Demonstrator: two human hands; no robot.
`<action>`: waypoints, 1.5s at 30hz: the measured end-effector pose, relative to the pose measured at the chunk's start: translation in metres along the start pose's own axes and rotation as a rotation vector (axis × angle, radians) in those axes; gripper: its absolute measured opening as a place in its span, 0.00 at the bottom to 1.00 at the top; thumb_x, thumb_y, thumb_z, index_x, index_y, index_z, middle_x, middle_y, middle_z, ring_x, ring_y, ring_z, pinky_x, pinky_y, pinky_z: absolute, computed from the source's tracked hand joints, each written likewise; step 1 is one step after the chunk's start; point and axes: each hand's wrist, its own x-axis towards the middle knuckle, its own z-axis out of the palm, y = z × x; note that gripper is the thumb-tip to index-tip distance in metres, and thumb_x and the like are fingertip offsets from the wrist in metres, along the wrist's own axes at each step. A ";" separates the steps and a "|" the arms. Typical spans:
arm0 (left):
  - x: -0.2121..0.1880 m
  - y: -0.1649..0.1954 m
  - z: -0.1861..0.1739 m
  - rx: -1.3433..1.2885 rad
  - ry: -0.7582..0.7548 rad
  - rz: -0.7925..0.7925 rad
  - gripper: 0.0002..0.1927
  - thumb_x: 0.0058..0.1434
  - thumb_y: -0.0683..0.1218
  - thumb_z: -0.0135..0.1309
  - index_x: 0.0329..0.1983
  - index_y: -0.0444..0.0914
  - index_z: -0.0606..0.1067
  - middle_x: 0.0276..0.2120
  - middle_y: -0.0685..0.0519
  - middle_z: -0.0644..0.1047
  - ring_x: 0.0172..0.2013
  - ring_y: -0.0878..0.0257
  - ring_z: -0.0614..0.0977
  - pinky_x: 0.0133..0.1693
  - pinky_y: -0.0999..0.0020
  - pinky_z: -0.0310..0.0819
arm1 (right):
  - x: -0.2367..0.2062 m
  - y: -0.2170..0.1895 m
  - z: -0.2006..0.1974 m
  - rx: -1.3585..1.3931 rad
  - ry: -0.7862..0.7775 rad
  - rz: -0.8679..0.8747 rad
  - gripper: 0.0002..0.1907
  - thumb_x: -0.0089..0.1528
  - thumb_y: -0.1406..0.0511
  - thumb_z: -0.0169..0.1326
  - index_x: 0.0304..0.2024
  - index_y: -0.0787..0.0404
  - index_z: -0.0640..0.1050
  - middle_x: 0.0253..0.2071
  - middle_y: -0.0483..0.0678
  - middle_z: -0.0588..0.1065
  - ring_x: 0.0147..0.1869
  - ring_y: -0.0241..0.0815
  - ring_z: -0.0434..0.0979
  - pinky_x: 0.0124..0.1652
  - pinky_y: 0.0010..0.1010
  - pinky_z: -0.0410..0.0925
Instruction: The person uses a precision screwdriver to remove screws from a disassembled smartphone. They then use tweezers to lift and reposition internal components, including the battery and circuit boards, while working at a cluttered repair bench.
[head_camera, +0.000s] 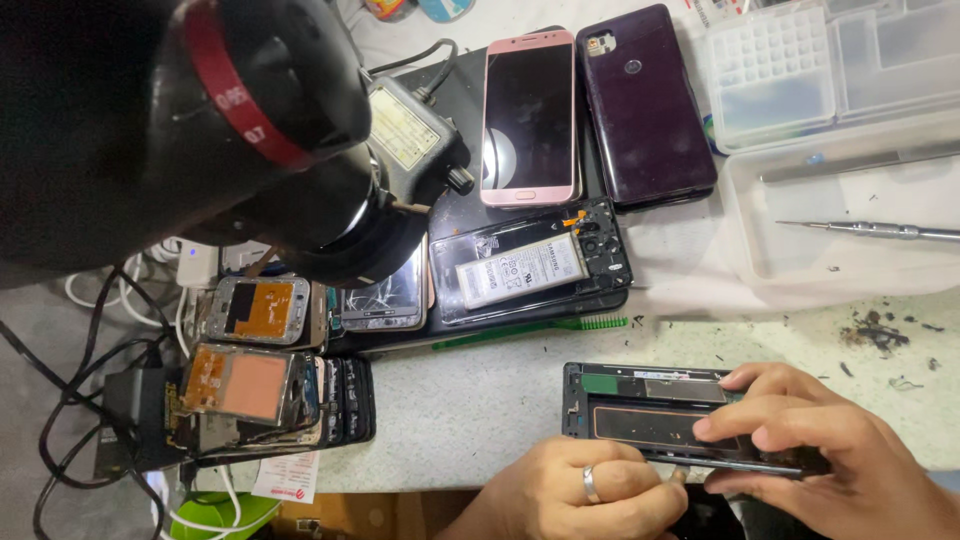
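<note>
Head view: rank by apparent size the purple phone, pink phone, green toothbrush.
1-2. purple phone and pink phone: look alike, too close to rank.
3. green toothbrush: clearly smallest, a thin strip.

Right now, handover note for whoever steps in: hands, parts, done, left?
Left hand: ring on a finger, gripping the near edge of the opened phone frame.
Right hand: fingers lying across the frame's right half, pressing it down.
Frame lies on the speckled bench, insides up, back cover already off.
Nearby: another opened phone with battery, green brush, screwdriver in the clear tray.
Left: the frame is not yet closed up; what the hands are working at on its edge is hidden.
</note>
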 end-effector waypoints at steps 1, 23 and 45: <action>0.001 0.000 0.000 0.005 0.000 0.003 0.12 0.67 0.38 0.64 0.50 0.29 0.76 0.40 0.49 0.77 0.39 0.57 0.83 0.43 0.66 0.82 | -0.001 0.000 -0.001 -0.020 -0.029 0.015 0.27 0.52 0.70 0.68 0.51 0.54 0.72 0.48 0.46 0.84 0.50 0.40 0.78 0.67 0.50 0.61; 0.010 0.004 0.002 0.355 -0.082 0.144 0.11 0.64 0.33 0.57 0.49 0.32 0.74 0.42 0.51 0.72 0.43 0.62 0.81 0.49 0.71 0.81 | 0.007 -0.003 -0.003 -0.185 -0.094 -0.186 0.26 0.55 0.68 0.66 0.47 0.54 0.65 0.41 0.48 0.80 0.49 0.44 0.80 0.62 0.59 0.66; 0.057 -0.045 0.052 -0.647 1.035 -0.216 0.09 0.71 0.36 0.54 0.49 0.32 0.66 0.43 0.38 0.81 0.42 0.58 0.87 0.46 0.64 0.86 | 0.104 -0.025 0.020 -0.096 0.717 0.111 0.35 0.61 0.64 0.68 0.66 0.62 0.66 0.57 0.45 0.68 0.58 0.35 0.70 0.60 0.26 0.68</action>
